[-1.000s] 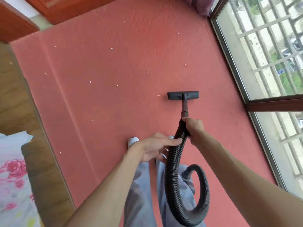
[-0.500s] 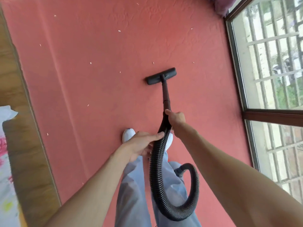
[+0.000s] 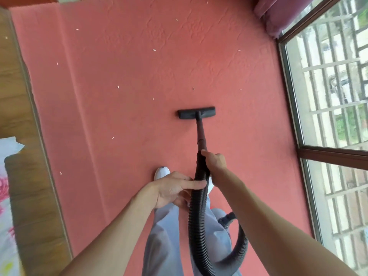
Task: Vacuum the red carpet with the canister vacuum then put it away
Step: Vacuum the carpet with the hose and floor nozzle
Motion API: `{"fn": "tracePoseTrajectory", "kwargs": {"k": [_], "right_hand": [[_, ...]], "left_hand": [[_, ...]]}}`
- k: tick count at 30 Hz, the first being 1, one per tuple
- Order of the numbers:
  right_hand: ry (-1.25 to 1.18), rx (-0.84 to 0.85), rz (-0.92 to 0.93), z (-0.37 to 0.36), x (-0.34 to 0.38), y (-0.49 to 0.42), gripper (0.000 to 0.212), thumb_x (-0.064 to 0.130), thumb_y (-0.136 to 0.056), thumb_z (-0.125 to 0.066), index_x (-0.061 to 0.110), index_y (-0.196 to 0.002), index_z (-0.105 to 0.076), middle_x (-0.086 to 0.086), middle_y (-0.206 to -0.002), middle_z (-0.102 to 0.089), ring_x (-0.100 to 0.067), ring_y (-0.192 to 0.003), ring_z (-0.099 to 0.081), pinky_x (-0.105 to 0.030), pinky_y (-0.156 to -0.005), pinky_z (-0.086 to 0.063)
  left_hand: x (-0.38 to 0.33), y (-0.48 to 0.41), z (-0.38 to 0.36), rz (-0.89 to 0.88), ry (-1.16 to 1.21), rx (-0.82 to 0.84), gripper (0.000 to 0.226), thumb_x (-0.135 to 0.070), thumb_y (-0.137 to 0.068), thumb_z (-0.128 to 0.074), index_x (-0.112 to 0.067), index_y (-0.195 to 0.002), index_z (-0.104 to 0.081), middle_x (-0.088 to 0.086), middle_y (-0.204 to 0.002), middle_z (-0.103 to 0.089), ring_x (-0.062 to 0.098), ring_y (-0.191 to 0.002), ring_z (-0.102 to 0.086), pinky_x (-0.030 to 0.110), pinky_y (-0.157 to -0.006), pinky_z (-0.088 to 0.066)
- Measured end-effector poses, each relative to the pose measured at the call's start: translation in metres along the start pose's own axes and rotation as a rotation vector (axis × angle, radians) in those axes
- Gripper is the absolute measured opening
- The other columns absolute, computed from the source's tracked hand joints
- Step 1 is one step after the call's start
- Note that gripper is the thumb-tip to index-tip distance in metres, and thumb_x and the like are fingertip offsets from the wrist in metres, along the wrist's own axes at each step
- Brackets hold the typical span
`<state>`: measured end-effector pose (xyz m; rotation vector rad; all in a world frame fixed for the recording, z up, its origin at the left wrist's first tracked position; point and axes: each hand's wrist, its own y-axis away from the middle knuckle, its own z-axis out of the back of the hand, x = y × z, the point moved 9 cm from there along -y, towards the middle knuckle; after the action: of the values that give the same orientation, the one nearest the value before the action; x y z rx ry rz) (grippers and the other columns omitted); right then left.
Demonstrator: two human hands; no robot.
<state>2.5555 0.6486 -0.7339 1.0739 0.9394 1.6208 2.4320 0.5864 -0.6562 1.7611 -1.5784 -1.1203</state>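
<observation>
nozzle (image 3: 196, 112) squared again, beyond hands (image 3: 214, 161)

wood floor (image 3: 18, 96), barred window (image 3: 328, 86), purple curtain (image 3: 278, 10)

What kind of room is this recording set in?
Probably a home bedroom or sunroom: red carpet over wood floor, floral bedding at the left, and a large barred window.

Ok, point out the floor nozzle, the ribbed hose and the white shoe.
floor nozzle (image 3: 196, 112): head view, middle of the black head.
ribbed hose (image 3: 196, 212): head view, stretch below the hands.
white shoe (image 3: 161, 172): head view, toe.
</observation>
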Motion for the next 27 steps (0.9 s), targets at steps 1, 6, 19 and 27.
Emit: {"fn": "tracePoseTrajectory", "kwargs": {"k": [1,6,19,27], "right_hand": [[0.009,-0.016,0.026,-0.005,0.009,-0.008,0.028,0.027,-0.081,-0.069,0.002,-0.083,-0.057,-0.021,-0.097,-0.07,-0.035,-0.085,-0.069,-0.044,-0.077,-0.058],[0.01,-0.006,0.173,-0.038,0.085,-0.069,0.036,0.029,-0.087,-0.068,-0.001,-0.106,-0.06,-0.015,-0.091,-0.064,-0.029,-0.077,-0.064,-0.035,-0.064,-0.053],[-0.37,0.138,0.165,0.032,0.159,0.017,0.027,0.024,-0.093,-0.058,0.001,-0.105,-0.062,-0.02,-0.084,-0.068,-0.023,-0.063,-0.065,-0.02,-0.043,-0.046],[-0.492,0.112,0.205,0.162,0.183,0.159,0.03,0.025,-0.092,-0.06,0.002,-0.11,-0.064,-0.019,-0.091,-0.066,-0.018,-0.045,-0.059,-0.021,-0.045,-0.044]], "left_hand": [[-0.003,-0.007,0.007,-0.029,0.031,-0.033,0.038,-0.036,-0.089,-0.071,-0.001,-0.104,-0.071,0.01,-0.087,-0.071,0.017,-0.069,-0.067,0.029,-0.06,-0.056],[-0.039,-0.058,0.059,-0.183,0.173,-0.304,0.044,-0.045,-0.086,-0.072,-0.002,-0.1,-0.074,0.006,-0.081,-0.069,0.018,-0.066,-0.064,0.025,-0.055,-0.052],[-0.128,0.015,-0.018,-0.46,0.335,-0.242,0.042,-0.022,-0.081,-0.079,0.005,-0.106,-0.058,0.016,-0.085,-0.064,0.044,-0.082,-0.069,0.05,-0.084,-0.056],[-0.168,0.085,-0.16,-0.571,0.118,-0.178,0.052,-0.034,-0.06,-0.088,-0.01,-0.087,-0.051,0.017,-0.084,-0.061,0.038,-0.079,-0.068,0.048,-0.076,-0.055]]}}
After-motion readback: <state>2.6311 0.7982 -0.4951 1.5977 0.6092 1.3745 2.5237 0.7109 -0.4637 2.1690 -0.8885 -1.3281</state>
